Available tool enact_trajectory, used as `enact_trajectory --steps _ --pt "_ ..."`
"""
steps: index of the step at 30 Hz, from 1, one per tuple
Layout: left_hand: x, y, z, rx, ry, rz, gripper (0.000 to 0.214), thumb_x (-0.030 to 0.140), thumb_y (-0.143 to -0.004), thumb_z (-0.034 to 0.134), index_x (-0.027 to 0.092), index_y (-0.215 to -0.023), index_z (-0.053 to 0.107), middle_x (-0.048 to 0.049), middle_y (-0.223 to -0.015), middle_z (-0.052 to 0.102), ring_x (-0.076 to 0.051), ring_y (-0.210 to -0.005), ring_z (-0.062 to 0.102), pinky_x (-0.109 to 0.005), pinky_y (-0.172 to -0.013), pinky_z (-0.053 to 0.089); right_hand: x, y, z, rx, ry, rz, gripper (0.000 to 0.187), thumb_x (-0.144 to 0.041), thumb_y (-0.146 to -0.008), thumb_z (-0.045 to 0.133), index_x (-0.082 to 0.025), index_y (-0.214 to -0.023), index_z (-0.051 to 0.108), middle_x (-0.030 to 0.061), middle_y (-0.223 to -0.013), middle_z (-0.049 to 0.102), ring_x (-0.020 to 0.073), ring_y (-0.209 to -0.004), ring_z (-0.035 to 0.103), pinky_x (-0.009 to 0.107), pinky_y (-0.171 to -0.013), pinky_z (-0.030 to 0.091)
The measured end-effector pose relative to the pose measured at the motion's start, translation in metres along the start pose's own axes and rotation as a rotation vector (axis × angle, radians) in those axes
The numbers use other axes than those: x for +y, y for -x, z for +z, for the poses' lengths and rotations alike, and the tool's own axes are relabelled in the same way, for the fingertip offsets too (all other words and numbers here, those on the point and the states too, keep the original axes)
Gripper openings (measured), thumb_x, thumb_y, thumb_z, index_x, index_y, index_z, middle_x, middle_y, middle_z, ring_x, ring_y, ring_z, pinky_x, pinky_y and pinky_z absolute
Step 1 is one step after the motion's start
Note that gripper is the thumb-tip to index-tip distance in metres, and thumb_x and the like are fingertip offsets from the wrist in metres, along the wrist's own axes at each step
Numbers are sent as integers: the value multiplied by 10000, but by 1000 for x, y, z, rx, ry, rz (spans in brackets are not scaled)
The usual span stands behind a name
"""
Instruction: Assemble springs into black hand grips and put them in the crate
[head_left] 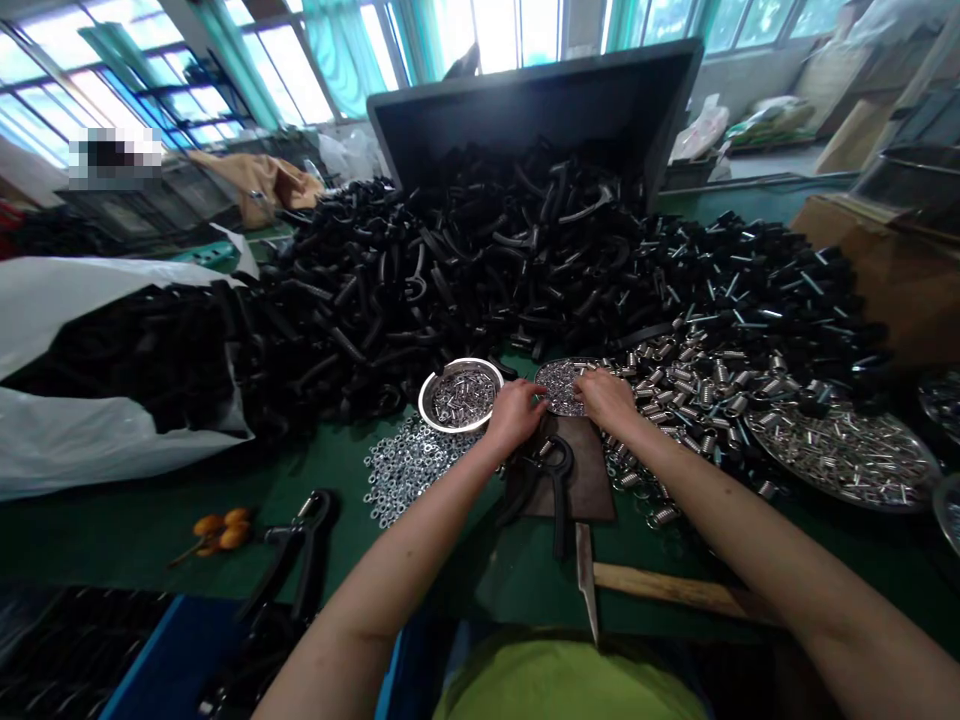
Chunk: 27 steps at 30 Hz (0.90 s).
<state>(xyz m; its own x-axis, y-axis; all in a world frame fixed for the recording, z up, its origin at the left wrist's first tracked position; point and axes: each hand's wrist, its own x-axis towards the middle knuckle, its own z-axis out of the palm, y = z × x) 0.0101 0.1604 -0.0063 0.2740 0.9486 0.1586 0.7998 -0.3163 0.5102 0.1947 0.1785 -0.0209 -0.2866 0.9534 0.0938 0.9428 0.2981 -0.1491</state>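
Observation:
My left hand [516,413] and my right hand [606,398] meet over a small dish of tiny metal parts [559,385]. Both have curled fingers, pinching at the parts, too small to name. Just below them a black hand-grip piece [551,470] lies on a dark brown board [592,485]. A round steel bowl of small metal sleeves [460,396] sits left of my left hand. Loose washers [401,470] are spread in front of that bowl.
A huge heap of black handles [480,270] spills from a tipped grey bin [540,105]. Springs [690,385] and a tray of metal pins [847,455] lie right. A white bag [67,440] lies left, an assembled gripper [300,550] and a hammer [660,588] near me.

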Motion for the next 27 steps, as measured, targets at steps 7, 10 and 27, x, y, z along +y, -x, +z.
enact_trajectory --steps 7,10,27 --pt "2 -45 38 -75 -17 -2 64 194 -738 652 152 -774 684 -94 -895 624 -236 -952 550 -334 -866 420 7 4 -3 32 -115 116 184 -271 -875 490 -161 -901 635 116 -918 669 234 -922 581 318 -750 406" --pt "1 -48 41 -73 29 -37 62 178 -762 614 155 -767 671 -90 -902 630 -216 -911 572 -318 -842 427 8 8 -8 47 -230 133 175 -249 -869 479 -168 -918 626 99 -894 679 222 -875 610 319 -747 418" --pt "-16 66 -16 -174 1007 -394 287 356 -653 731 129 -781 612 4 -611 608 -85 -519 534 -182 -469 410 -37 46 -7 -67 -598 -142 50 -192 -764 621 -195 -749 668 11 -801 638 148 -760 581 263 -711 418"
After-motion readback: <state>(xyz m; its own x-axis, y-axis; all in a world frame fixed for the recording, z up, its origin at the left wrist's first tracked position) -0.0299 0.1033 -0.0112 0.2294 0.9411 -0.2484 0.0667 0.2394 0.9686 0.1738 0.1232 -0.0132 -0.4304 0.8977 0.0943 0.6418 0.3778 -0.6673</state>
